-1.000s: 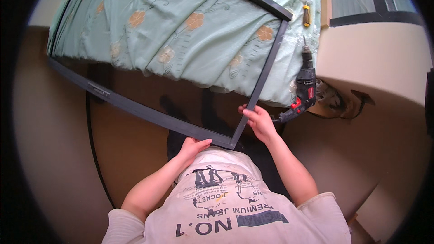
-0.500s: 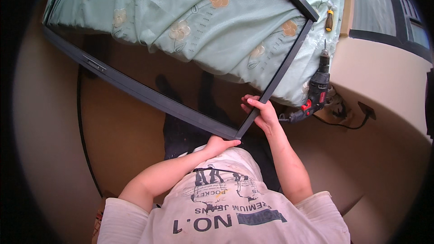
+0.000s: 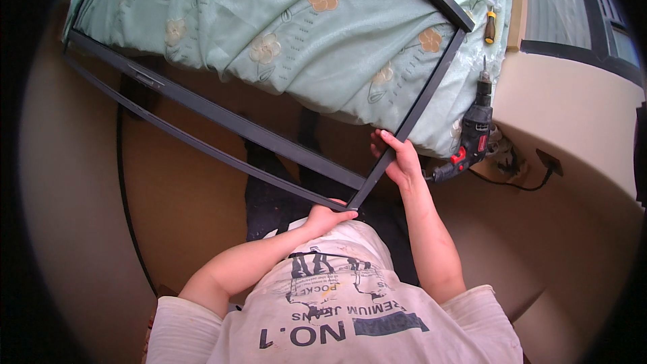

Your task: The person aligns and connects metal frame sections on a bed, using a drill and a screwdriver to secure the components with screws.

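Observation:
A dark grey window frame (image 3: 431,89) lies partly on the draped bed and reaches over its near edge toward my waist. At its near corner my left hand (image 3: 328,218) is closed, thumb on top and the other fingers mostly hidden beneath. My right hand (image 3: 400,160) is wrapped round the right side bar, a little farther up, with fingertips showing on the inner side. Between the sides runs a wide rail (image 3: 259,138) with a recessed latch toward its left end. Nearer to me is a thin bar (image 3: 202,143), with a gap between it and the rail.
A pale green flowered cover (image 3: 269,20) drapes the bed. On its right edge lie a corded power drill (image 3: 477,121) and a yellow-and-black screwdriver (image 3: 490,28). The drill's cord runs to a wall socket (image 3: 549,162). A window (image 3: 556,10) stands at the far right.
The wide rail has shifted away from the thin near bar, so a gap now shows between them. My right hand has moved slightly farther up the side bar; my left hand stays at the corner.

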The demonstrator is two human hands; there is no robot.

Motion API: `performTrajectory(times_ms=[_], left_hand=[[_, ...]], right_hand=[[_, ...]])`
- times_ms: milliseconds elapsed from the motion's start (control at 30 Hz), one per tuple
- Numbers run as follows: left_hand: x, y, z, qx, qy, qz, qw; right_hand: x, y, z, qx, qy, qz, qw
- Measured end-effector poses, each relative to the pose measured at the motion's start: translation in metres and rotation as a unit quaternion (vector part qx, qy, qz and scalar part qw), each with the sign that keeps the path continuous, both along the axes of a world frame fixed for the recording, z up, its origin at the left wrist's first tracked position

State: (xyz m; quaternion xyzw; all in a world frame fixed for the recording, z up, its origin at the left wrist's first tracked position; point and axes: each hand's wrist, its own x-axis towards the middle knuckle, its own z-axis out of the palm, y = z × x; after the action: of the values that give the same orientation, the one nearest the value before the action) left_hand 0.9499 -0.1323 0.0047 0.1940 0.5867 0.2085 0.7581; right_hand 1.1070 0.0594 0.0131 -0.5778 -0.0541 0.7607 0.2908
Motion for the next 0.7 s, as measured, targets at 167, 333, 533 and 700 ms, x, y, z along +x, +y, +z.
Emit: performTrajectory(times_ms=[167,333,533,700], left_hand=[[0.000,-0.002,-0.004,-0.005,0.016,0.002,1.000],[-0.001,-0.002,-0.008,0.052,-0.008,0.034,0.998],[-0.003,0.005,0.000,0.020,-0.036,0.058,0.997],[-0.011,0.013,0.007,-0.146,-0.069,0.030,0.986]], right_hand=[[-0.001,-0.009,0.000,0.008,0.008,0.010,1.000],[-0.004,-0.028,0.003,0.005,0.016,0.028,0.999],[-0.010,-0.040,0.008,0.007,0.028,0.028,0.999],[-0.009,-0.035,0.006,-0.013,0.017,0.007,1.000]])
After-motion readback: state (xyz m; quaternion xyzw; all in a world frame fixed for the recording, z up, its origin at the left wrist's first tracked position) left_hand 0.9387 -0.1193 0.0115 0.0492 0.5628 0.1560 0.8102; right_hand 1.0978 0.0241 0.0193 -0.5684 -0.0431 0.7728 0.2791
